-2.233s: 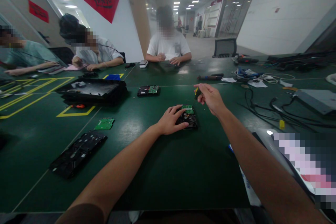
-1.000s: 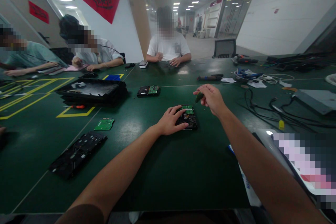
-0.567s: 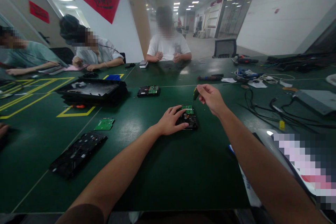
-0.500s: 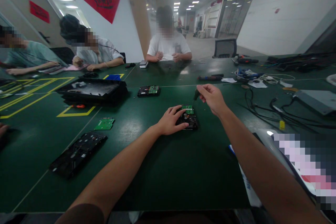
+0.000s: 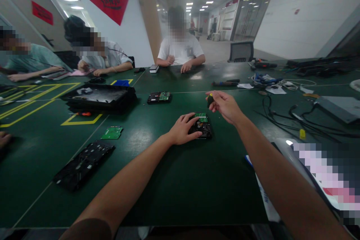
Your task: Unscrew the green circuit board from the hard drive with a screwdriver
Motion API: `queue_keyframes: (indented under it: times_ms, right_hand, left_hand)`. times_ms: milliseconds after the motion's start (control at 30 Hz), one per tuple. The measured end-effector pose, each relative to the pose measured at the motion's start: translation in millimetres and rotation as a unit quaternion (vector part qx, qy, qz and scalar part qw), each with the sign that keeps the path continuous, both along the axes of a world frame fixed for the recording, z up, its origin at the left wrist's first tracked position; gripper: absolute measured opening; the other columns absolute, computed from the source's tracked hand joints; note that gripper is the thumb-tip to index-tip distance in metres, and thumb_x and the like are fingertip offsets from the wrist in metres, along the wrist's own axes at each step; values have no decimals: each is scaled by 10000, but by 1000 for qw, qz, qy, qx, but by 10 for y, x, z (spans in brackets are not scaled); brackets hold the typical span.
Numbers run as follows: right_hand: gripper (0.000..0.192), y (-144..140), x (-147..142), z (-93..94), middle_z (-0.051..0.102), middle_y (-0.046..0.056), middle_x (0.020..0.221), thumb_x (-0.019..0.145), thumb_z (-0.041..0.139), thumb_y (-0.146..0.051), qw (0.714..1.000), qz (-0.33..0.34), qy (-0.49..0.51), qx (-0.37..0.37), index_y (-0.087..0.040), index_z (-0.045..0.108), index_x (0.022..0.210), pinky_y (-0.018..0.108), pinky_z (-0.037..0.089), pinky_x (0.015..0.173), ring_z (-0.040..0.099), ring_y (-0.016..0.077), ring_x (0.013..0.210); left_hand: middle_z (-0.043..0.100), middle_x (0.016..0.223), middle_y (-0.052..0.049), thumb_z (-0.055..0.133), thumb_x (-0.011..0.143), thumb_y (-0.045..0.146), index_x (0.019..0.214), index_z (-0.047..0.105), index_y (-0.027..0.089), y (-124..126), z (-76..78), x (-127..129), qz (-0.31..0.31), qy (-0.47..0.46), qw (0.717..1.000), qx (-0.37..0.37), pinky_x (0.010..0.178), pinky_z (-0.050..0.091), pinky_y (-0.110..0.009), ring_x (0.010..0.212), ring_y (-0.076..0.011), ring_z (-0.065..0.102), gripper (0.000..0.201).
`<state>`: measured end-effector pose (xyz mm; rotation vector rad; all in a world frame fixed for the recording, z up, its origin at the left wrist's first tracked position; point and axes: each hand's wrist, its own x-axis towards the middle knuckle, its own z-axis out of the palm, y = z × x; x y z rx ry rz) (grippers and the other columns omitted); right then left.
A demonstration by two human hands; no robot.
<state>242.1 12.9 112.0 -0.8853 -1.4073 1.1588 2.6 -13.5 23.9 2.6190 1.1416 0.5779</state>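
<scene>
My left hand (image 5: 184,129) spans a black hard drive (image 5: 207,131), thumb toward its near edge and fingers spread over its left and far part, holding it against the table. A green circuit board (image 5: 201,117) shows at the drive's far end, partly under my fingers. Just above and right of that end, my right hand (image 5: 223,105) grips a screwdriver (image 5: 209,100) with a dark handle and a yellow end. The handle is tilted, and I cannot make out the shaft or tip.
Another hard drive (image 5: 159,97) lies farther back. On the left are a loose green board (image 5: 111,132), a black perforated part (image 5: 84,165) and stacked black trays (image 5: 98,97). Cables (image 5: 292,116) and a grey metal box (image 5: 337,108) lie right. A person (image 5: 181,50) sits opposite.
The screwdriver has lifted and tilted away from the drive's corner, and my right fingers have shifted round its handle. My left hand stays put. The person opposite has lowered one hand.
</scene>
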Motion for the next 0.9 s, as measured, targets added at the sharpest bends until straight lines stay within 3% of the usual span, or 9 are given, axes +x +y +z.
queue_keyframes:
  times_ms: [100, 200, 333, 467, 567, 767, 900]
  right_hand:
    - [387, -3, -4, 0, 683, 31, 843, 887, 719, -567, 1000, 0, -7, 8, -218, 728, 1054, 226, 426, 487, 585, 105, 590]
    - [318, 2, -9, 8, 649, 7, 744, 851, 773, -501, 998, -59, -33, 19, -204, 702, 941, 216, 361, 454, 519, 94, 562]
    - [233, 16, -3, 23, 731, 43, 842, 843, 747, -396, 994, -107, -32, -1, -197, 626, 845, 222, 371, 467, 522, 86, 558]
    - [152, 10, 14, 42, 774, 59, 954, 871, 638, -337, 997, -74, -20, -31, -202, 657, 937, 233, 301, 420, 485, 72, 490]
    - [243, -7, 20, 59, 774, 70, 976, 887, 600, -331, 998, -40, -12, -47, -200, 713, 1057, 239, 275, 406, 498, 78, 485]
    - [218, -39, 17, 78, 744, 85, 989, 891, 690, -373, 997, 4, 39, -64, -174, 736, 967, 232, 414, 503, 592, 98, 608]
    - [259, -21, 11, 52, 704, 41, 866, 854, 767, -428, 997, -10, 42, -62, -187, 695, 913, 219, 387, 478, 578, 92, 587]
  left_hand:
    - [327, 1653, -96, 514, 924, 759, 1606, 364, 310, 0, -2, -1, 0, 1, 1000, 2, 1228, 308, -587, 1482, -382, 324, 830]
    - [325, 1653, -105, 512, 927, 757, 1608, 361, 294, 5, -10, -2, -1, 3, 1000, 4, 1229, 311, -578, 1479, -378, 330, 837]
    - [320, 1657, -97, 510, 926, 760, 1610, 354, 303, 13, -18, -2, -1, 5, 1000, 4, 1228, 312, -580, 1483, -376, 326, 836]
    - [323, 1655, -102, 512, 927, 755, 1610, 357, 292, 10, -14, -1, -3, 4, 1000, 5, 1235, 302, -570, 1483, -379, 324, 839]
    - [326, 1653, -102, 516, 928, 751, 1611, 355, 296, 8, -12, -1, -3, 3, 1000, 5, 1230, 306, -577, 1479, -383, 326, 836]
    - [323, 1654, -100, 511, 929, 754, 1609, 360, 300, 11, -14, -3, -2, 4, 1000, 3, 1227, 305, -585, 1482, -386, 321, 831]
    - [320, 1656, -102, 510, 929, 754, 1613, 351, 302, 6, -5, -6, -3, 2, 1000, -1, 1221, 314, -593, 1481, -392, 323, 835]
